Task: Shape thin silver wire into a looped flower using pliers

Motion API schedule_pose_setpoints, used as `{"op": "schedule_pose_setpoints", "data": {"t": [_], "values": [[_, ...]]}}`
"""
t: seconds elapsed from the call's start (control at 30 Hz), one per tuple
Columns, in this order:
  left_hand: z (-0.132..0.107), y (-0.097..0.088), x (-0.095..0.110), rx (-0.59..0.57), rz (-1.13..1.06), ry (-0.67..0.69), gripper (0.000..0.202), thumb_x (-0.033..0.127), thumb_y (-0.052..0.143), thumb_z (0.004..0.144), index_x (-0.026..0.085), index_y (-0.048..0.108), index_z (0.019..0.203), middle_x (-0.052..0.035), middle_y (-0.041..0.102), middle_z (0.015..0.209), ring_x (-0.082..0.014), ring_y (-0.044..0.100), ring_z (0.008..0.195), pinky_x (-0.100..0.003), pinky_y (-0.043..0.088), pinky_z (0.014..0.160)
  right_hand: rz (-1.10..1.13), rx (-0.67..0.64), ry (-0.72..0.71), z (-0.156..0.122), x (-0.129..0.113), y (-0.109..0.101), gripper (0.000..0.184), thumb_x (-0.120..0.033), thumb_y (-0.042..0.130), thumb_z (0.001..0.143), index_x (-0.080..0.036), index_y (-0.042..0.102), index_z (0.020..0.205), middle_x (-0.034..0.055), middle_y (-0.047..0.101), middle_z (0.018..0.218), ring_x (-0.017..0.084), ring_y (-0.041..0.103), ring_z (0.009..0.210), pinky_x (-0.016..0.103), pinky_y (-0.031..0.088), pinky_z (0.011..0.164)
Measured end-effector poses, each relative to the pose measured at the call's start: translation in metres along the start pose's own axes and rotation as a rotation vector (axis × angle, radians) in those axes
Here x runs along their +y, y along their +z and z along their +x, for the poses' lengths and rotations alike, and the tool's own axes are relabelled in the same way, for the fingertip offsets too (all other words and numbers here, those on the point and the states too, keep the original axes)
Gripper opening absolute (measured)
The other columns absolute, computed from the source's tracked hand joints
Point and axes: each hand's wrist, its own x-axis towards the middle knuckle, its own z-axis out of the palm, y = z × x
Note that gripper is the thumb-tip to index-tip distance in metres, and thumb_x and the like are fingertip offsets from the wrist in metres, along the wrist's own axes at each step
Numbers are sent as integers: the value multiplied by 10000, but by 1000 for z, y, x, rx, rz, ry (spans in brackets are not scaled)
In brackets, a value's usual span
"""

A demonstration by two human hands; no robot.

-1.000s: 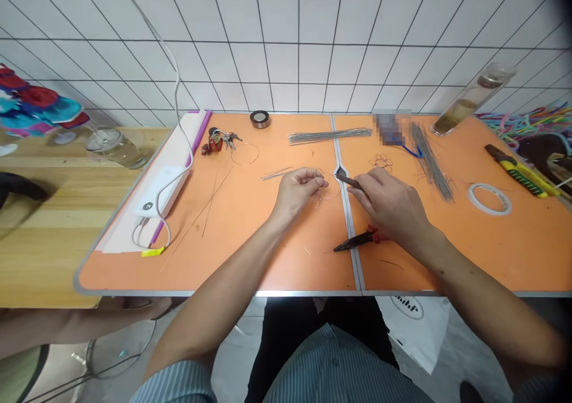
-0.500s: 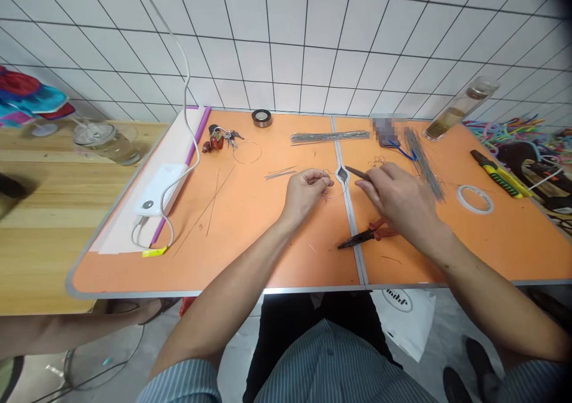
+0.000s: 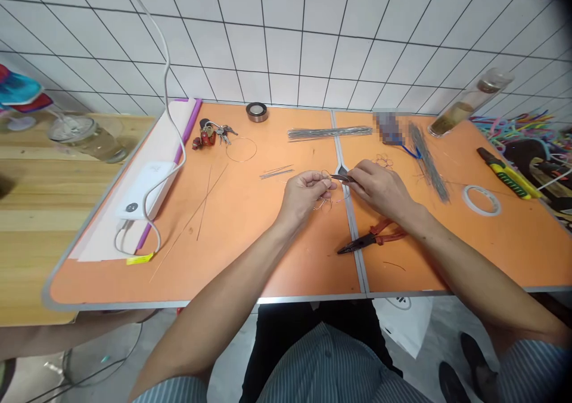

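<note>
The left hand (image 3: 304,194) pinches a small wire shape (image 3: 325,205) while the right hand (image 3: 379,188) grips a dark tool (image 3: 342,178), perhaps tweezers; shaping the wire seems in hand, calling for a steady pinch.

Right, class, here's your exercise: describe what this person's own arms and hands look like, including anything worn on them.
The left sleeve and right sleeve are pale blue-grey with fine stripes. The left forearm and right forearm are bare below them, and the left hand and right hand wear no gloves; no watch shows.
</note>
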Motion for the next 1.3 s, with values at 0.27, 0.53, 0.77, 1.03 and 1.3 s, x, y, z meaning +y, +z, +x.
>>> {"op": "schedule_pose_setpoints", "data": {"t": [0.27,0.53,0.77,1.03,1.3], "values": [[1,0,1,108,82,75,124,287,811,829,178,753,834,-60,821,874,-123,688,674,-278,563,726,68,82,105,-3,0,2,318,-390,516,1149,-193,748,1055,114,737,1051,238,646,876,332,335,645],[-1,4,1,183,209,206,69,250,760,856,195,768,814,-36,798,820,-148,691,704,-279,526,713,-181,59,70,-15,-28,-34,382,-354,472,1161,-186,733,937,123,694,917,228,546,734,374,256,626],[-3,3,1,162,275,267,76,249,748,872,202,782,821,-36,809,861,-167,715,782,-296,528,778,-340,-15,-49,1,-9,-68,395,-132,374,1095,-202,728,936,149,659,925,248,492,738,404,194,647],[0,2,5,153,225,197,56,237,764,833,194,774,799,-29,796,827,-145,675,698,-284,532,732,-219,-123,-147,17,-11,-90,334,-36,454,1029,-211,701,887,128,615,858,257,503,761,400,205,673],[3,3,1,204,83,194,69,242,796,834,180,767,827,-43,801,840,-137,707,706,-274,569,726,-256,-55,24,9,-46,-71,263,-77,488,1028,-172,701,908,165,638,847,242,511,691,392,166,625]]}}
